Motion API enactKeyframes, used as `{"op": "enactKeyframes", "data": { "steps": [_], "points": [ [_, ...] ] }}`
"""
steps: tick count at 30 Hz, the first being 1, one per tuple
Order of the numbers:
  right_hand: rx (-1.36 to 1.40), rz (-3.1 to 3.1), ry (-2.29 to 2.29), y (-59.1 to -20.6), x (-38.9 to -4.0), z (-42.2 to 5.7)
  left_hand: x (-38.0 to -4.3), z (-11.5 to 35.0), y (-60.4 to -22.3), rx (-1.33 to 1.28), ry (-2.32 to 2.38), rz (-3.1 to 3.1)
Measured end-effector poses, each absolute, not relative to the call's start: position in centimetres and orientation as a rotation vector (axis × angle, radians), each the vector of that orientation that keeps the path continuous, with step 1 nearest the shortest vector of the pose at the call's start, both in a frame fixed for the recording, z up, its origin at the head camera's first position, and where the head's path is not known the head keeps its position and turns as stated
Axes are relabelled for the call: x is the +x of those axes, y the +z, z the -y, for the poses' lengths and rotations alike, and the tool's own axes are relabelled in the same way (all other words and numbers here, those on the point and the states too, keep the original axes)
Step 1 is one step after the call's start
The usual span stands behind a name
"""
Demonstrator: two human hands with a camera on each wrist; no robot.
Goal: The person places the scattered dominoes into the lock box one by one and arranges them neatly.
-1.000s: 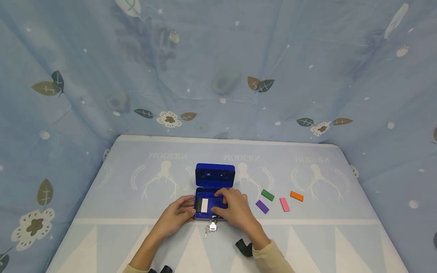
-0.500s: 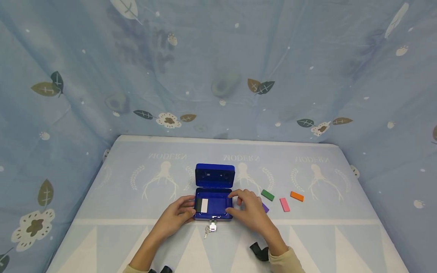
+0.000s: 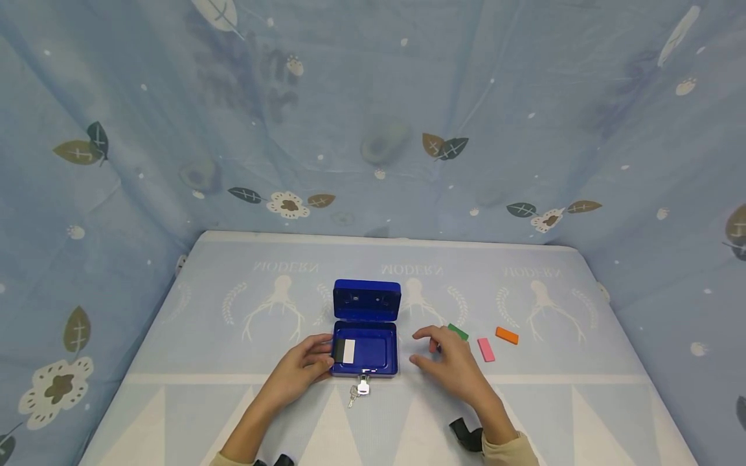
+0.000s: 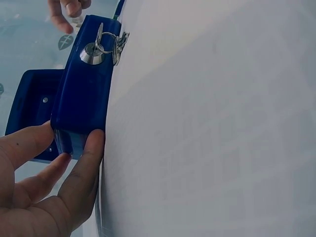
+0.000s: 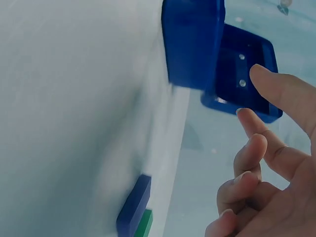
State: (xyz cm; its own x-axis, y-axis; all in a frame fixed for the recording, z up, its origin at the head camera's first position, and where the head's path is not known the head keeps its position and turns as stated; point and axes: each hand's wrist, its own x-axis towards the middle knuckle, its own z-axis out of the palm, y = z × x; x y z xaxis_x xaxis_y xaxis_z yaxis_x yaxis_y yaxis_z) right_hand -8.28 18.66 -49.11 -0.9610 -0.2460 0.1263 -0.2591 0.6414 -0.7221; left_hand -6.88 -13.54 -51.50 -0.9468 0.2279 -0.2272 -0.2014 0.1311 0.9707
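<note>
An open blue metal cash box (image 3: 375, 349) stands on the table, lid tipped back. At its left end inside lie a black block (image 3: 339, 351) and a white block (image 3: 349, 351), side by side. My left hand (image 3: 298, 369) touches the box's left end with relaxed fingers, thumb near the front corner. My right hand (image 3: 453, 364) hovers to the right of the box, thumb and forefinger apart and nothing between them. Beneath it is a purple block (image 5: 134, 207), mostly hidden in the head view. A green block (image 3: 458, 332) shows past its knuckles.
Keys on a ring (image 4: 118, 47) hang from the lock (image 4: 92, 54) on the box's front. Farther right lie a pink block (image 3: 486, 349) and an orange block (image 3: 507, 335). Patterned blue cloth (image 3: 373, 129) rises behind the patterned table (image 3: 204, 291).
My right hand has drawn out of the box and moved right, over the purple block. The left hand stays at the box's left end, and the blocks inside have not moved.
</note>
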Motion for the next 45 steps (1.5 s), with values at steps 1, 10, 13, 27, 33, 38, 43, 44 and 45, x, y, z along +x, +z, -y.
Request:
{"op": "enactKeyframes", "data": {
  "steps": [1,10,13,27,33,38,43,44,45],
  "points": [
    [0.436,2.825,1.244,-49.2,-8.3,-18.9,-6.9,13.5,-51.5,0.025,1.878,-2.095],
    [0.528,2.830,1.380,-49.4,-8.8,-21.4,-6.7,13.5,-51.2,0.031,1.885,-2.107],
    [0.615,2.838,1.407,-49.5,-9.4,-22.7,-6.7,13.5,-51.0,0.029,1.892,-2.102],
    [0.973,2.949,1.399,-49.7,-12.2,-26.9,-6.8,13.5,-51.3,0.045,1.857,-2.146],
    [1.084,3.009,1.385,-50.0,-13.0,-27.7,-6.8,13.6,-51.5,0.076,1.834,-2.182],
    [1.081,3.079,1.317,-50.4,-13.2,-27.9,-6.8,13.6,-51.7,0.078,1.828,-2.190],
    [1.059,3.108,1.271,-50.5,-13.2,-27.9,-6.9,13.6,-51.6,0.040,1.831,-2.177],
    [1.057,3.110,1.272,-50.5,-13.2,-27.9,-6.9,13.6,-51.6,0.037,1.834,-2.174],
    [1.054,3.112,1.273,-50.5,-13.2,-27.8,-6.9,13.6,-51.6,0.033,1.833,-2.172]
  ]
}}
